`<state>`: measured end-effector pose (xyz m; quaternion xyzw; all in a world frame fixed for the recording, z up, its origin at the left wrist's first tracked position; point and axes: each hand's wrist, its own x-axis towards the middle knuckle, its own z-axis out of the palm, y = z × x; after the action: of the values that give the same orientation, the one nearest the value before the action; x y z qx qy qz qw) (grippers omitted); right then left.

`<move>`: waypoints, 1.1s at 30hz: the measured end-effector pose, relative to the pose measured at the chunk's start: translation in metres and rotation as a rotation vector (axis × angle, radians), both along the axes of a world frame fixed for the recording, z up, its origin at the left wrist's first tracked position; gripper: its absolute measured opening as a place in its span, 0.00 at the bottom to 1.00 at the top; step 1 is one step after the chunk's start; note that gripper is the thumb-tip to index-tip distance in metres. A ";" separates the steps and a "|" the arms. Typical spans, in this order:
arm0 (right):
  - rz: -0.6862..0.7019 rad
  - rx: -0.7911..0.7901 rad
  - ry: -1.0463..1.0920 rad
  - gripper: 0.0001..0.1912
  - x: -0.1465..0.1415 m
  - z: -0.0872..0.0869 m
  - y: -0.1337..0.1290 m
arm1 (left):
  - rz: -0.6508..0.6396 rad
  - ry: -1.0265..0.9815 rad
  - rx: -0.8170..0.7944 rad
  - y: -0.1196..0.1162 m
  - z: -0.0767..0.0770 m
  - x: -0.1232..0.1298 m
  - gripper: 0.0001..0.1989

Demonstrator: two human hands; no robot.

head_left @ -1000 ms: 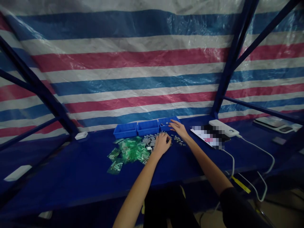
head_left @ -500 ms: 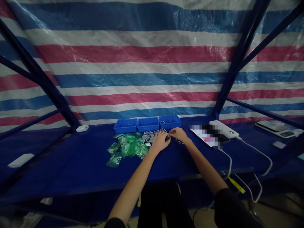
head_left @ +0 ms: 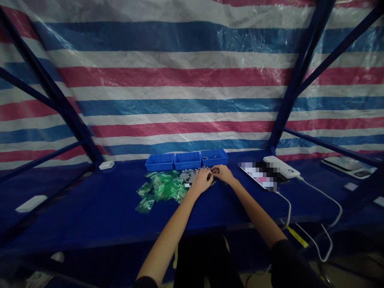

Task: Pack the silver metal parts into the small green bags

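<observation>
My left hand (head_left: pixel 202 179) rests at the right side of a pile of small silvery metal cylinders (head_left: pixel 186 177), its fingers curled together. Close against it, my right hand (head_left: pixel 223 173) has thumb and fingers pinched. The fingertips of both hands meet around something small and dark that I cannot make out. To the left of the pile lie several small green-tinted plastic bags (head_left: pixel 163 186) with metal pieces inside. Behind the hands stand three blue trays in a row: a left tray (head_left: pixel 159 168), a middle tray (head_left: pixel 187 165) and a right tray (head_left: pixel 215 163), which has a few small parts in it.
On the right of the blue table (head_left: pixel 99 208) lie a phone (head_left: pixel 255 176), partly blurred out, and a white power bank (head_left: pixel 285 168) with a cable (head_left: pixel 327 192). A scale (head_left: pixel 348 165) sits farther right. White boxes are at left. Blue frame posts flank the table.
My right hand has shifted slightly left and down, closer to the left hand, its fingers more curled. The whole view has tilted up a little.
</observation>
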<state>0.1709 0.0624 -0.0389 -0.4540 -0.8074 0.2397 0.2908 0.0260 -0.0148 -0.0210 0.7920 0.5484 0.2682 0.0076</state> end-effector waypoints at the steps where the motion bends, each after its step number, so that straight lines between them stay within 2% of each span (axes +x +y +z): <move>1: 0.005 0.003 -0.008 0.12 0.000 0.000 0.000 | 0.000 0.000 0.007 0.000 0.000 0.000 0.08; 5: 0.034 -0.008 -0.032 0.13 -0.001 0.001 0.000 | -0.008 0.006 0.024 0.002 -0.003 0.000 0.09; 9: 0.135 -0.001 0.006 0.16 -0.001 0.001 0.000 | -0.004 -0.008 0.026 0.002 -0.004 0.001 0.08; 13: 0.159 0.020 0.038 0.18 -0.002 0.001 0.000 | 0.003 -0.108 0.044 0.002 -0.003 0.002 0.05; 17: 0.155 -0.004 0.238 0.15 -0.009 0.002 -0.002 | 0.084 -0.318 0.092 0.006 -0.003 0.002 0.03; 20: 0.145 -0.047 0.440 0.14 -0.014 0.007 -0.004 | 0.145 -0.451 0.134 0.011 -0.004 0.000 0.08; 23: 0.167 -0.128 0.602 0.19 -0.018 0.013 -0.008 | 0.159 -0.540 0.125 0.014 -0.006 -0.002 0.14; 28: 0.217 -0.274 0.718 0.23 -0.019 0.019 -0.013 | 0.147 -0.667 0.059 0.016 -0.007 -0.002 0.17; 33: 0.218 -0.326 0.786 0.22 -0.018 0.021 -0.012 | 0.132 -0.734 0.017 0.020 -0.009 -0.002 0.16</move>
<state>0.1525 0.0505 -0.0181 -0.2802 -0.6301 0.5480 0.4735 0.0240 0.0054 -0.0300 0.6061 0.5567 0.5387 0.1801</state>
